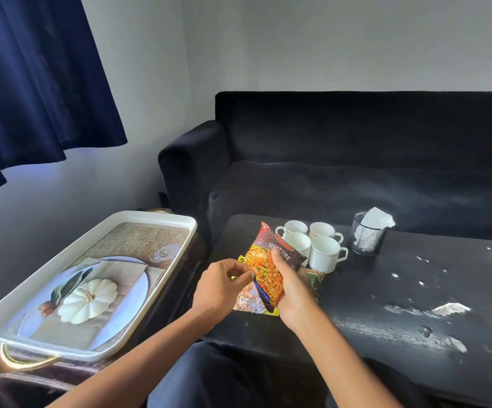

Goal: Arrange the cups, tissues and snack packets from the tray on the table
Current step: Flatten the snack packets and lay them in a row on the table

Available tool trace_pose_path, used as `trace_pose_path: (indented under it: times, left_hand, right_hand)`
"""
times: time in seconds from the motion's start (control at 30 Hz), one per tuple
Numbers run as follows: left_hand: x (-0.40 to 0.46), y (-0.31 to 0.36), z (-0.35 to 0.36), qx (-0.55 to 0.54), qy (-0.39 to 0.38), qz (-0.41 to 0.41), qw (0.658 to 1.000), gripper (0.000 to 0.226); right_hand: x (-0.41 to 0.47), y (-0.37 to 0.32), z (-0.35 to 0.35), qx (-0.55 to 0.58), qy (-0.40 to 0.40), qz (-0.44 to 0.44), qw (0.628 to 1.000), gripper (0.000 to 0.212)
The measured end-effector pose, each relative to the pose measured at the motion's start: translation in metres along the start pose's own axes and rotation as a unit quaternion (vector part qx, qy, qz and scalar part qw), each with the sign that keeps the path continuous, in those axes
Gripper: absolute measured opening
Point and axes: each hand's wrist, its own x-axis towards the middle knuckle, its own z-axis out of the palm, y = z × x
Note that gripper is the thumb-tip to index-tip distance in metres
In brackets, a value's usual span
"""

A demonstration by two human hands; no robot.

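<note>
Right hand clasps the snack packet above the counter's left edge | left hand pinches its lower corner | light, crinkly, slippery film, likely crushable: hold by the sides.

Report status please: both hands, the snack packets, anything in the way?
Right hand holds Mixture packet; left hand fingers pinch its edge. Other packets lie beneath on table. Four cups close behind. Tray empty.
</note>
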Motion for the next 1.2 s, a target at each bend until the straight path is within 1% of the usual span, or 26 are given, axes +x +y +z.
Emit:
trace_pose_path:
  times: [0.17, 0.3, 0.4, 0.5, 0.57, 0.67, 0.73, 0.8, 0.83, 0.9, 1.0, 1.1, 1.13, 1.2]
  left_hand:
    - [0.0, 0.0, 0.0, 0.07, 0.002, 0.034, 0.997, 0.01]
    - [0.004, 0.004, -0.005, 0.121, 0.01, 0.061, 0.991, 0.008]
    - [0.01, 0.005, -0.016, 0.137, 0.025, 0.065, 0.988, 0.007]
    - [0.013, 0.003, -0.024, 0.137, 0.026, 0.062, 0.988, 0.007]
    - [0.014, 0.002, -0.023, 0.108, 0.025, 0.056, 0.992, 0.007]
    - [0.011, 0.003, -0.016, -0.004, 0.021, 0.0, 1.0, 0.01]
    - [0.008, 0.003, -0.013, -0.067, -0.009, -0.045, 0.997, 0.018]
    - [0.005, 0.003, -0.009, -0.093, -0.05, -0.065, 0.992, 0.028]
    - [0.003, 0.005, -0.008, -0.102, -0.064, -0.069, 0.99, 0.029]
    - [0.002, 0.008, -0.006, -0.145, -0.064, -0.071, 0.985, 0.023]
    - [0.002, 0.012, -0.008, -0.222, -0.026, -0.087, 0.971, 0.017]
    - [0.001, 0.01, -0.008, -0.249, -0.004, -0.103, 0.963, 0.019]
    - [0.001, 0.01, -0.008, -0.252, -0.002, -0.104, 0.962, 0.017]
    - [0.001, 0.011, -0.008, -0.257, -0.021, -0.101, 0.961, 0.005]
  right_hand:
    - [0.0, 0.0, -0.001, 0.013, -0.005, 0.005, 1.0, 0.065]
    - [0.005, -0.003, -0.005, 0.035, 0.025, -0.008, 0.999, 0.063]
    - [0.009, -0.009, -0.008, 0.047, 0.05, -0.013, 0.998, 0.063]
    - [0.01, -0.01, -0.008, 0.053, 0.05, -0.011, 0.997, 0.062]
    - [0.009, -0.01, -0.008, 0.056, 0.051, -0.007, 0.997, 0.062]
    - [0.009, -0.01, -0.008, 0.056, 0.06, 0.0, 0.997, 0.066]
    - [0.008, -0.01, -0.009, 0.058, 0.064, 0.012, 0.996, 0.068]
    - [0.006, -0.009, -0.008, 0.06, 0.061, 0.027, 0.996, 0.069]
    - [0.005, -0.008, -0.008, 0.056, 0.059, 0.033, 0.996, 0.069]
    - [0.004, -0.007, -0.007, 0.05, 0.054, 0.04, 0.996, 0.069]
    - [0.002, -0.007, -0.006, 0.058, 0.038, 0.04, 0.997, 0.065]
    - [0.0, -0.005, -0.003, 0.058, 0.033, 0.037, 0.997, 0.066]
    - [-0.001, -0.004, -0.002, 0.059, 0.032, 0.037, 0.997, 0.065]
    - [-0.002, -0.002, -0.001, 0.064, 0.032, 0.036, 0.997, 0.063]
